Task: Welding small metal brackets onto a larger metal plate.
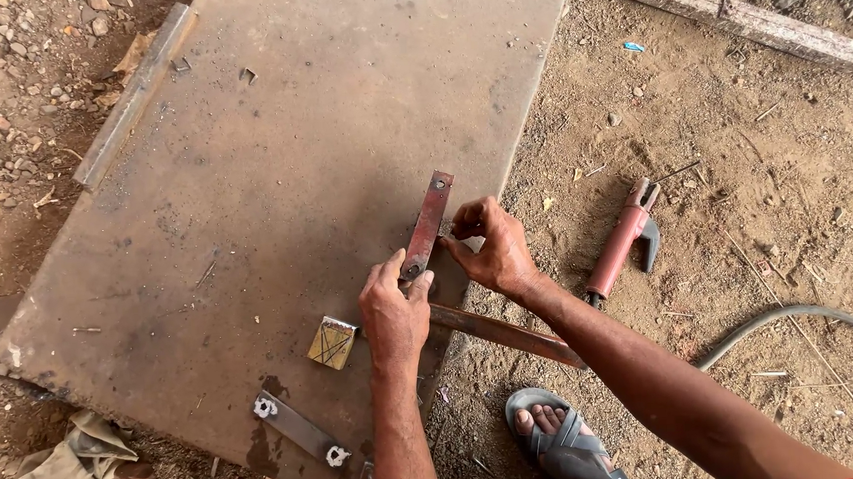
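A rusty red flat metal strip with holes (427, 222) lies on a large steel plate (273, 150). My left hand (393, 311) pinches its near end. My right hand (491, 248) rests beside the strip's middle on the right, fingers curled against it. A second rusty flat bar (511, 335) runs from under my left hand toward the lower right, passing beneath my right forearm.
A small yellow box (332, 342) and a short grey bar with two white-ringed holes (298, 429) lie on the plate's near part. A red welding electrode holder (624, 237) and a hose (797, 320) lie on the dirt. An angle bar (131, 95), a rag (61, 469), my sandalled foot (557, 439).
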